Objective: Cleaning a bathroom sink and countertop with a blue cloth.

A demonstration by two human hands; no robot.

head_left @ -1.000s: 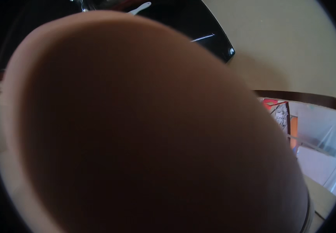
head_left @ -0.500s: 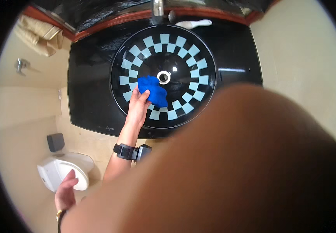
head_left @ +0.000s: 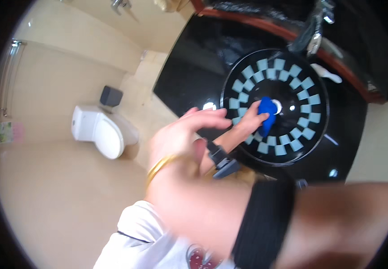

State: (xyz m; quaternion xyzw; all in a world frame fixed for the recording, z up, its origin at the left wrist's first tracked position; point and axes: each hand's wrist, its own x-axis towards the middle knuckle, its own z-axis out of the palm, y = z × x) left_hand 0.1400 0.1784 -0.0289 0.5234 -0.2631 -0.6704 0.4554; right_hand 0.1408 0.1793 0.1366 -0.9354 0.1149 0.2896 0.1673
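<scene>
A blue cloth [head_left: 268, 115] is gripped between the thumb and fingers of my left hand [head_left: 252, 119], held over the sink beside the drain. The black round sink [head_left: 288, 134] has a ring of pale blue-and-black checks. My left wrist wears a black strap with a grey box [head_left: 223, 162]. Nearer to the camera, my right hand [head_left: 180, 139] crosses in front of my left forearm. Its fingers are stretched out and apart, with nothing seen in them. A gold bangle and a wide black band are on the right arm, which is slightly blurred.
A chrome faucet [head_left: 317, 33] rises behind the sink on a black counter [head_left: 185, 67]. A white-handled brush [head_left: 326, 73] lies at the back by the wooden frame. To the left stand a white toilet [head_left: 108, 134] and a dark bin [head_left: 111, 96].
The view has turned, moving the sink to the right and tilting it. My right arm has swung across, its hand now beside my left forearm. The left hand still holds the blue cloth.
</scene>
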